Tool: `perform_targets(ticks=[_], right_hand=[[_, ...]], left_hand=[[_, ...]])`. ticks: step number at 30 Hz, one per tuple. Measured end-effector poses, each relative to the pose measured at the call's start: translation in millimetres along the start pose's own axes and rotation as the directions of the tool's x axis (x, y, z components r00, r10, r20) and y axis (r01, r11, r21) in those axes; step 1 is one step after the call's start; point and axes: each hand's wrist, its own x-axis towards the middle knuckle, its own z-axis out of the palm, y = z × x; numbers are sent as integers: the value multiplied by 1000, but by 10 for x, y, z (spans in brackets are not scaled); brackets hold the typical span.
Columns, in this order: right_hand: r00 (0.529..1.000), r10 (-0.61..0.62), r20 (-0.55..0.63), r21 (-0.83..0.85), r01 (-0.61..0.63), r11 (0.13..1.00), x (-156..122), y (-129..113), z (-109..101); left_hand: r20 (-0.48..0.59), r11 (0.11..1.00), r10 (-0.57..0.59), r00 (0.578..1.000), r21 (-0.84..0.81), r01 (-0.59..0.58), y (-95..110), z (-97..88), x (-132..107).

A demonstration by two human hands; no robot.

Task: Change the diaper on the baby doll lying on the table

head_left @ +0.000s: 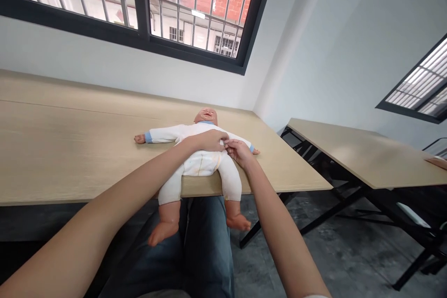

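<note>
A baby doll (170, 134) lies on its back at the table's edge, arms spread and feet hanging over. It wears a white top with blue cuffs. Around its hips is a white diaper (200, 165) with yellowish trim. My left hand (212, 140) reaches across the doll's belly, its fingers closed at the diaper's waist on the right side. Meeting it there, my right hand (239, 151) pinches a small white edge, apparently of the diaper. My fingers partly hide that edge, and my left hand covers much of the doll's middle.
The wooden table (87, 149) runs along the wall under a barred window (195, 9). To the right, past a gap, stands a second table (349, 149) with black legs. My legs (209, 247) are below the near edge.
</note>
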Motion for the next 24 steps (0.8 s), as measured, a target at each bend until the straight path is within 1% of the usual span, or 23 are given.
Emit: perform_targets(ticks=[2, 3, 6, 9, 11, 13, 14, 15, 16, 17, 19, 21, 23, 24], right_hand=[[995, -12, -96, 7, 13, 1000, 23, -6, -68], [992, -19, -126, 6, 20, 1000, 34, -5, -96], [985, -28, -170, -1, 28, 1000, 47, 1, -137], [986, -43, -159, -19, 41, 999, 23, -3, -104], [990, -60, -129, -31, 57, 998, -8, -11, -59], [995, -88, -51, -71, 85, 994, -42, -17, -14], [995, -101, 0, -109, 100, 989, -59, -17, 4], [992, -112, 50, -159, 119, 980, -74, -16, 18], [988, -122, 92, -216, 139, 966, -88, -14, 29], [984, -133, 117, -274, 161, 948, -101, -12, 37], [979, -159, 126, -363, 195, 911, -121, -8, 46], [977, -182, 114, -406, 213, 889, -133, -6, 52], [976, -194, 99, -419, 218, 881, -135, -6, 58], [975, -201, 90, -422, 220, 880, -133, -4, 61]], left_hand=[[-32, 999, 42, 999, 11, -41, -48, -51, -44], [-36, 998, 65, 997, 18, -64, -71, -74, -68], [-38, 993, 111, 993, 44, -109, -113, -131, -155], [-68, 993, 105, 992, 56, -101, -119, -192, -263], [-87, 996, 82, 993, 37, -79, -122, -241, -350], [-123, 1000, 18, 992, 18, -15, -144, -294, -463], [-162, 999, -43, 986, 9, 45, -165, -320, -532], [-216, 992, -122, 969, -5, 124, -195, -344, -612], [-271, 978, -207, 940, -27, 208, -232, -367, -700], [-321, 957, -289, 902, -57, 286, -277, -386, -795], [-396, 900, -431, 811, -130, 415, -379, -410, -990], [-423, 845, -531, 734, -194, 499, -473, -407, -1161], [-417, 797, -602, 681, -267, 542, -525, -365, -1279], [-409, 780, -626, 664, -317, 540, -527, -330, -1314]])
